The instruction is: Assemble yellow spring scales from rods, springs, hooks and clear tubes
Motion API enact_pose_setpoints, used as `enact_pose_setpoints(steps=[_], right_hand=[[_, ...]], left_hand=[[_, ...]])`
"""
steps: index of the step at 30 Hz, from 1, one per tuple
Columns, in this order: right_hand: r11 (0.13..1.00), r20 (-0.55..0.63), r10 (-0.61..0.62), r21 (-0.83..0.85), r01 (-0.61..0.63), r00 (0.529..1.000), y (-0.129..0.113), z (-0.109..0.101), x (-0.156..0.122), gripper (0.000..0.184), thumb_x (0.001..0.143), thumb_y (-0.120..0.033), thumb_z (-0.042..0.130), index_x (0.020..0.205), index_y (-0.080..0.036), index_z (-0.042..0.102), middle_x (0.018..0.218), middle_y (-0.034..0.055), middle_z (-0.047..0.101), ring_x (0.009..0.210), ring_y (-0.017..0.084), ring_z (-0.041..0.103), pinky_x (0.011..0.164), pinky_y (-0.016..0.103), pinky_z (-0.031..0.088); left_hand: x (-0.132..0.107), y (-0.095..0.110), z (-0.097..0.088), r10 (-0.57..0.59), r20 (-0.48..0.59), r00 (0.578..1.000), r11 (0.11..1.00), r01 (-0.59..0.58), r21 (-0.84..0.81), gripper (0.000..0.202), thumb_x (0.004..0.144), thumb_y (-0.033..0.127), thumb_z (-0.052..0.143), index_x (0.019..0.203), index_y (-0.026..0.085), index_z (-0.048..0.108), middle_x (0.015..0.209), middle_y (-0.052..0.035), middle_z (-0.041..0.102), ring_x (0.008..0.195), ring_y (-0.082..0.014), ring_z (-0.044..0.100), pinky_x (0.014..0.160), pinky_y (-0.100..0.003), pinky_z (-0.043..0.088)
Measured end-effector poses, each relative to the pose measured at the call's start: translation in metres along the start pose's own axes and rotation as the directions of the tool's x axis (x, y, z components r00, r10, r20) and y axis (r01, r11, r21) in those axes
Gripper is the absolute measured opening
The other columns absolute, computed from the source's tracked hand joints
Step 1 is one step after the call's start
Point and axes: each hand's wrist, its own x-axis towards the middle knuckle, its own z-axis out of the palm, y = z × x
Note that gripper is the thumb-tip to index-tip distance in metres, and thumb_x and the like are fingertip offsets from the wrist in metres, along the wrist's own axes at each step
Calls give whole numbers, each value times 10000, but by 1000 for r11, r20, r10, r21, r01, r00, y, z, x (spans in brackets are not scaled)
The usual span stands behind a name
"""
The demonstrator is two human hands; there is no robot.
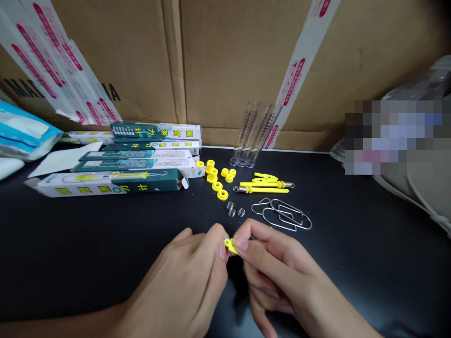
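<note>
Close in front of me, my two hands meet fingertip to fingertip. My right hand (278, 270) is closed, pinching a small yellow plastic piece (230, 245) with a hole in its end between thumb and forefinger. My left hand (190, 272) is closed too, its thumb and forefinger touching the piece's left end. A bit of shiny metal glints there, but my fingers hide most of it. Just beyond lie three short coil springs (231, 209) and several bent wire hooks (283, 213). Behind them are yellow rods with springs on their ends (266, 190) and several yellow plastic caps (212, 176).
Clear graduated tubes (252, 136) stand upright against a large cardboard box (225, 61) at the back. Several printed cartons (105, 183) lie at left, beside a blue-and-white packet (26, 131). A pale bag (419, 164) occupies the right side of the black table (352, 272).
</note>
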Motion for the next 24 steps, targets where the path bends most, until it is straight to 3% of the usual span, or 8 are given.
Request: enact_pose_setpoints(steps=[3, 8, 10, 13, 16, 19, 22, 24], right_hand=[[999, -25, 24, 50, -22, 999, 0, 3, 1, 390, 851, -511, 748, 791, -208, 509, 480, -149, 349, 315, -7, 230, 328, 100, 420], [997, -48, -73, -4, 73, 996, 1, 5, 5, 392, 866, -517, 731, 782, -207, 505, 514, -150, 278, 335, -3, 218, 327, 105, 453], [995, -39, -93, -49, 91, 995, 3, 4, 7, 393, 893, -535, 693, 786, -213, 495, 519, -149, 251, 332, 0, 217, 321, 99, 441], [990, -48, -101, -102, 96, 994, 6, 1, 10, 392, 919, -554, 646, 802, -220, 479, 559, -140, 281, 318, -5, 242, 297, 96, 394], [967, -82, -156, -216, 135, 984, 11, -2, 11, 357, 960, -541, 590, 831, -227, 478, 603, -126, 322, 326, 6, 313, 287, 95, 320], [918, -83, -228, -351, 185, 970, 14, -6, 14, 321, 1010, -525, 508, 871, -237, 485, 610, -118, 336, 345, 18, 320, 302, 105, 263], [880, -62, -270, -420, 220, 961, 14, -9, 16, 318, 1027, -521, 475, 885, -237, 491, 619, -111, 353, 377, 28, 285, 322, 121, 252], [858, -48, -294, -453, 242, 955, 12, -9, 17, 312, 1034, -512, 468, 890, -236, 495, 613, -109, 357, 406, 38, 277, 343, 130, 261]], left_hand=[[0, 0, 2, 73, -39, 997, 978, -64, 197, 292, 951, 100, 327, 811, 228, 550, 691, -3, 626, 623, -186, 575, 673, -281, 476], [6, -4, 6, 361, -36, 932, 796, -287, 532, 474, 965, 28, 212, 764, 185, 611, 712, -62, 648, 597, -233, 591, 567, -347, 501], [9, -6, 7, 387, -55, 920, 768, -289, 572, 495, 963, 12, 197, 756, 172, 618, 682, -60, 626, 571, -235, 586, 526, -349, 497], [11, -8, 9, 352, -42, 935, 781, -269, 564, 448, 941, -1, 242, 712, 175, 584, 657, -50, 597, 558, -230, 579, 511, -348, 490], [12, -9, 9, 274, -45, 961, 863, -225, 452, 412, 960, 36, 255, 702, 192, 536, 666, -39, 588, 574, -208, 565, 535, -325, 480], [13, -9, 7, 90, -67, 994, 978, -75, 195, 390, 1007, 137, 234, 733, 211, 502, 688, -23, 576, 620, -188, 554, 566, -289, 470], [15, -9, 4, -88, -26, 996, 995, 87, -57, 385, 1031, 242, 218, 719, 228, 443, 695, -12, 547, 668, -190, 541, 617, -294, 464], [16, -9, 4, -140, 2, 990, 972, 138, -193, 385, 1040, 281, 217, 713, 230, 413, 712, -5, 537, 694, -185, 532, 658, -299, 455]])
